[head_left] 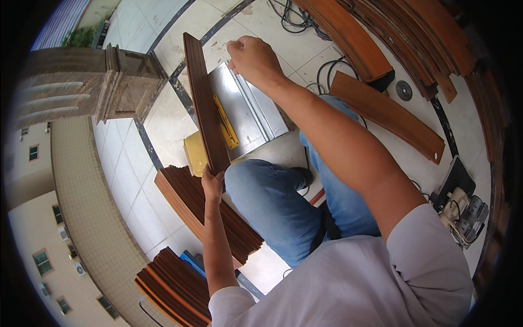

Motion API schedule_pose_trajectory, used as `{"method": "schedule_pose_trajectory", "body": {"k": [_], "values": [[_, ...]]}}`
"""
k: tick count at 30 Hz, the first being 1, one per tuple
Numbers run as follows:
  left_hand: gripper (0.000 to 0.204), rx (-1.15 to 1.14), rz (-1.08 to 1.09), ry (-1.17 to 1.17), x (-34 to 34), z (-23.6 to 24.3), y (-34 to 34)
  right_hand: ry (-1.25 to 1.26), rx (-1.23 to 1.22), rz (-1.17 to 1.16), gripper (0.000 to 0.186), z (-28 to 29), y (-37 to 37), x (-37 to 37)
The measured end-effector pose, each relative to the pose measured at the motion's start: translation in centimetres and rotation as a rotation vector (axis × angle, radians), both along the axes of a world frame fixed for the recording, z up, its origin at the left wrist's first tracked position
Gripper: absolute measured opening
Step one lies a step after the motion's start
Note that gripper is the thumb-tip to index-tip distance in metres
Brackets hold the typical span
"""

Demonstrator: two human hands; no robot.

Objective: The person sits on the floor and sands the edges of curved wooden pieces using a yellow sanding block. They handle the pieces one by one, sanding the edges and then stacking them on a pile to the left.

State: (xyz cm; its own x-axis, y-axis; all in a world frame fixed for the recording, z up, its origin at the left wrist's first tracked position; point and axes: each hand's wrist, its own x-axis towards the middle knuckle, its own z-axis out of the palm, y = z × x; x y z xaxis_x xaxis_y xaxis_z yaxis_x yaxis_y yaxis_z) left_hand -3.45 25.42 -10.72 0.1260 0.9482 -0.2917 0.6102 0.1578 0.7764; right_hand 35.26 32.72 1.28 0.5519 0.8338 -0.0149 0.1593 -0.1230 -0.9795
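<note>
My left hand (212, 185) is wrapped round the near end of a long dark-brown grooved wooden board (204, 103). The board runs away from me along the left side of a silver metal table saw top (245, 106). A yellow slotted strip (226, 124) is set in that metal surface, right beside the board. Over the far part of the metal top is my right hand (255, 61), with its fingers curled closed. What those fingers hold, if anything, is hidden. A yellow box-like piece (194, 153) shows to the left of the board, near my left hand.
Stacked brown boards (207, 218) lie left of my legs, with another stack (174, 289) nearer. More planks (430, 38) are at far right, and a loose plank (387, 117) lies right of my knee. Black cables (302, 19), a dark disc (403, 90) and tools (466, 215) lie about.
</note>
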Motion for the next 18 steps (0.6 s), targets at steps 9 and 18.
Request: {"method": "schedule_pose_trajectory", "body": {"k": [9,18], "values": [[0.048,0.042,0.043,0.084,-0.5,-1.1,-6.3,0.094,0.010,0.036,0.041,1.1,-1.8,1.9],[0.048,0.033,0.062,0.021,0.9,0.4,-7.5,0.111,-0.037,0.077,0.039,1.2,-2.0,2.2]]}}
